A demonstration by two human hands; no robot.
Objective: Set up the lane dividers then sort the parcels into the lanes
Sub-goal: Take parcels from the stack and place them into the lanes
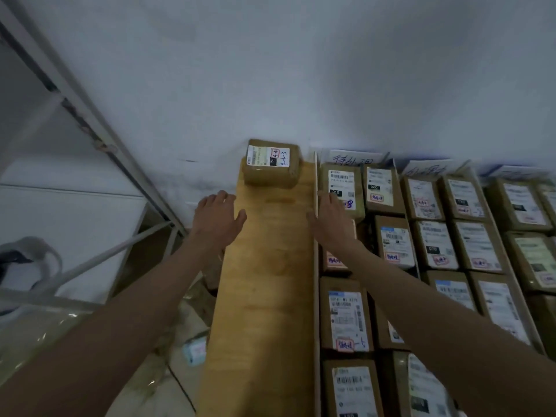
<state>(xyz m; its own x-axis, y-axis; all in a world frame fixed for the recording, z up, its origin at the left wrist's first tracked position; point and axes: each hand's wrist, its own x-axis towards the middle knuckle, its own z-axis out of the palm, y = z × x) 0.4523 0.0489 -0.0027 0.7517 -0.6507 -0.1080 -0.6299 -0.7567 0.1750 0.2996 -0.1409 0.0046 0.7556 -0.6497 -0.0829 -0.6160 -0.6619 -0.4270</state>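
Head view shows a bare wooden lane (264, 296) running between both hands, with filled lanes of parcels (445, 245) beyond the right hand (329, 219), past a thin divider (316, 188). One brown parcel (272, 164) sits ahead of the fingertips. Left hand (215, 218) and right hand hover with fingers spread, holding nothing. It looks light, stiff cardboard; take it by opposite side faces.

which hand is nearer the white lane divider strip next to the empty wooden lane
Right. The right hand reaches alongside the thin white divider strip, fingers practically at it. The left hand is across the bare wooden lane, at its far left edge.
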